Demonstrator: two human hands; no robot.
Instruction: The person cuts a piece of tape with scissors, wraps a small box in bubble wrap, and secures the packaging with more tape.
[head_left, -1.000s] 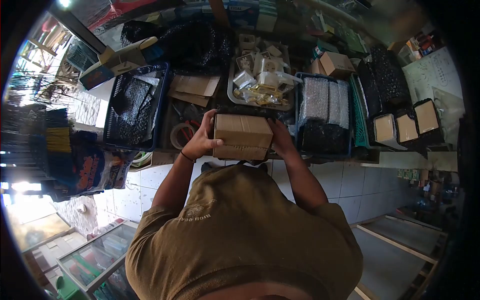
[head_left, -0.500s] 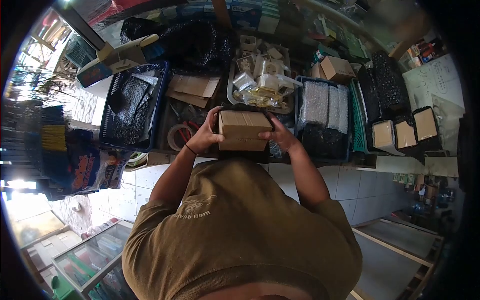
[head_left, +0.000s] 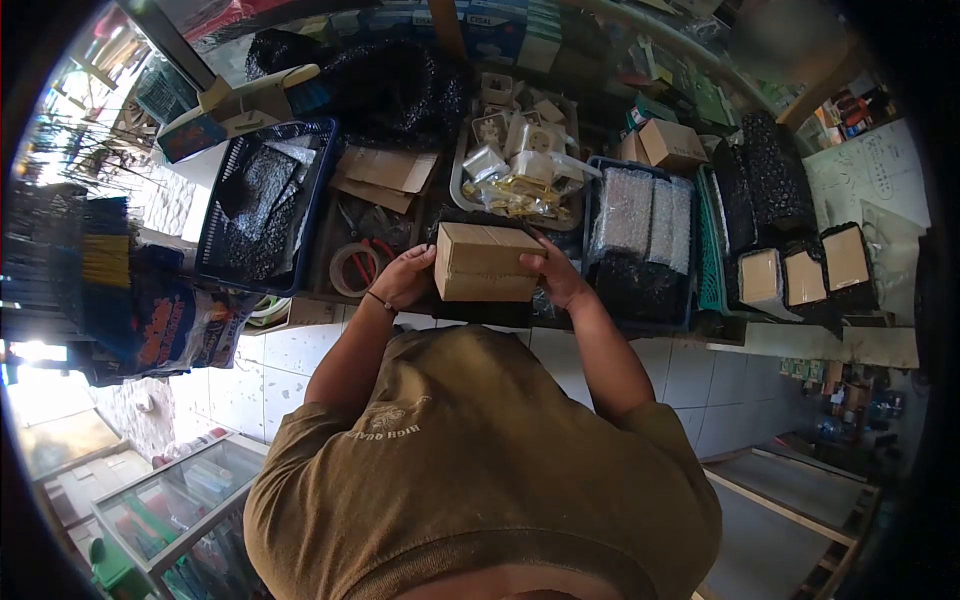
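A person holds a cardboard box (head_left: 485,262) over a sheet of black wrap (head_left: 490,312), near a tape roll (head_left: 350,270). The left hand (head_left: 405,277) cups one end and the right hand (head_left: 555,275) presses flat on the other. Even pressure from both sides should keep it level.

- I wear a brown-green T-shirt (head_left: 480,470) with short sleeves.
- The shirt has small pale letters (head_left: 385,429) and a little pale picture on its left side.
- A thin dark band (head_left: 378,300) goes round my left wrist.
- My left hand (head_left: 405,277) and right hand (head_left: 556,275) are bare, like my arms.
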